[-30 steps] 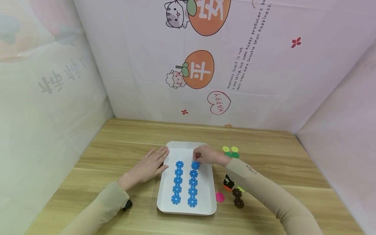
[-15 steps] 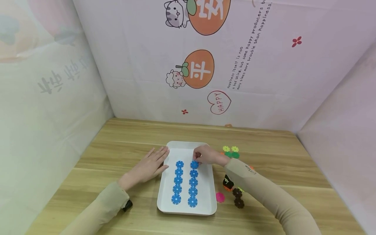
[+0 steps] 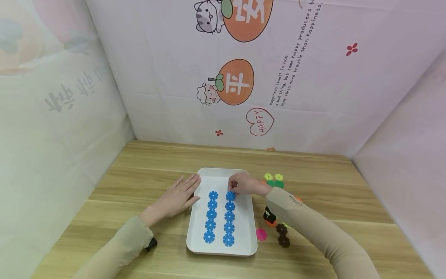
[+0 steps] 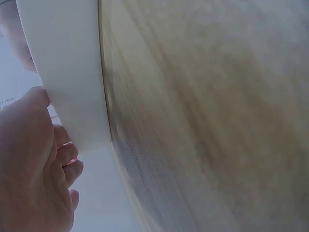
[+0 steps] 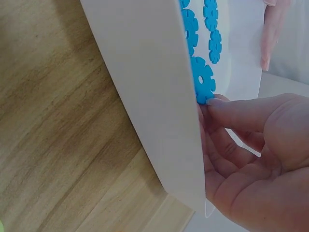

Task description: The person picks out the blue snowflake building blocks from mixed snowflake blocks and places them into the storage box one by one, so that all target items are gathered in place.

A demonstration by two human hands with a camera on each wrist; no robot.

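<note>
Two columns of blue snowflake discs lie in a white tray (image 3: 218, 251), several in each. At the far end of the right column, my right hand (image 3: 242, 183) pinches a blue snowflake disc (image 3: 230, 196) by its edge between thumb and finger. In the right wrist view that disc (image 5: 203, 81) sits between thumb tip and fingers, close to the disc before it. My left hand (image 3: 177, 197) rests with straight fingers against the tray's left rim. From the left wrist view, the left hand (image 4: 36, 164) is beside the tray wall (image 4: 67, 67), its fingertips near the edge.
Right of the tray lie loose discs: a pink one (image 3: 261, 234), brown ones (image 3: 283, 241), green ones (image 3: 279, 184) and yellow ones (image 3: 278, 177). A black object (image 3: 269, 215) lies among them, partly behind the right sleeve. White printed curtains stand around the wooden table (image 3: 163, 159).
The pinched disc has shifted slightly left, into line with the right column. The right hand has barely moved, and the left hand stays in place.
</note>
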